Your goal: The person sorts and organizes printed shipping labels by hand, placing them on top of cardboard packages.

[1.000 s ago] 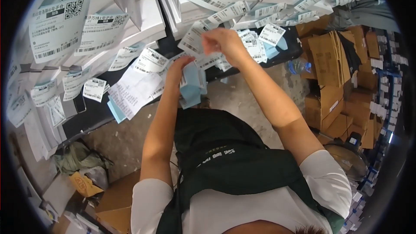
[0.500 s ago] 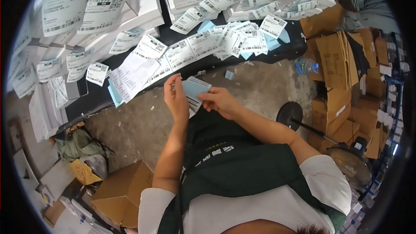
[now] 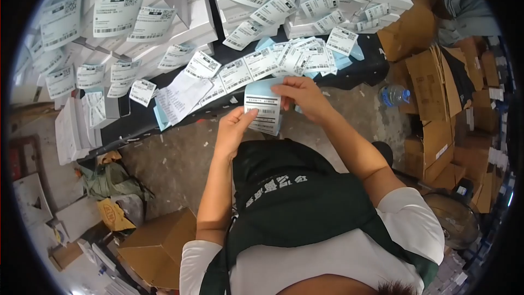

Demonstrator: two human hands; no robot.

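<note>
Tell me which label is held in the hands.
The label on blue backing, between left hand and right hand; the others lie on table or boxes.

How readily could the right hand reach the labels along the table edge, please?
Probably yes: the labels lie just beyond the right hand, nothing between, though it and the left hand grip a label sheet.
</note>
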